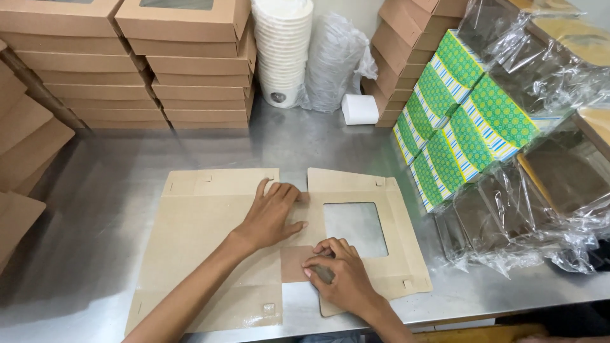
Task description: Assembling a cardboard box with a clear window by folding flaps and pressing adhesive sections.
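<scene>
A flat, unfolded brown cardboard box blank (203, 248) lies on the steel table (95, 190). Its right panel has a clear window (356, 227). My left hand (270, 216) rests palm-down on the blank's middle, fingers spread toward the far edge. My right hand (340, 276) presses with bent fingers on a small flap near the front edge, just left of the window. Neither hand lifts the cardboard.
Stacks of folded brown window boxes (133, 63) line the back and left. A stack of white paper cups (283, 51), bagged lids (333, 60) and a white paper roll (360, 109) stand behind. Green patterned boxes (457, 121) and plastic-wrapped packs (546, 184) crowd the right.
</scene>
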